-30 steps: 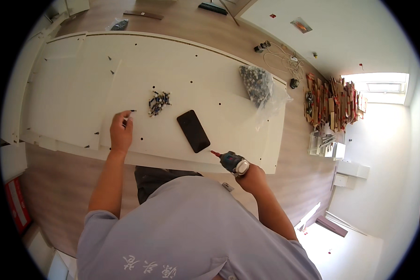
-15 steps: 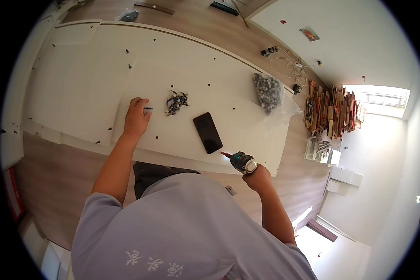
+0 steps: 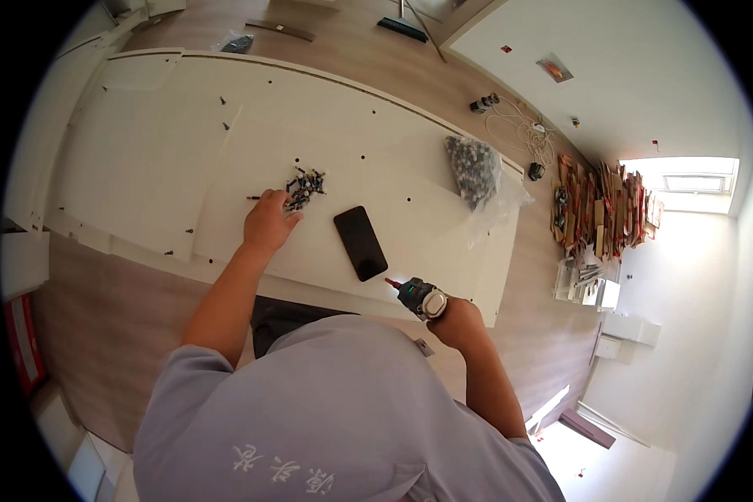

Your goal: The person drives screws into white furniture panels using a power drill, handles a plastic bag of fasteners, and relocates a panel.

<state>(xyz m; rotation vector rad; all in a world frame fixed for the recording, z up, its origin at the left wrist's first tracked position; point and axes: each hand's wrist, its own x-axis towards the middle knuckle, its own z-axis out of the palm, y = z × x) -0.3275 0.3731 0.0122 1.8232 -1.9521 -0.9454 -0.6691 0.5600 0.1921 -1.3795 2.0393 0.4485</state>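
Left hand at the near-left of the bolts on the board, pinch impossible to tell; right hand's fingers wrap the drill. Bolts look light, stiff, rolly: take mid-shaft!

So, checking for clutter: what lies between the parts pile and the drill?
In the head view, the black phone lies between the parts pile and drill.
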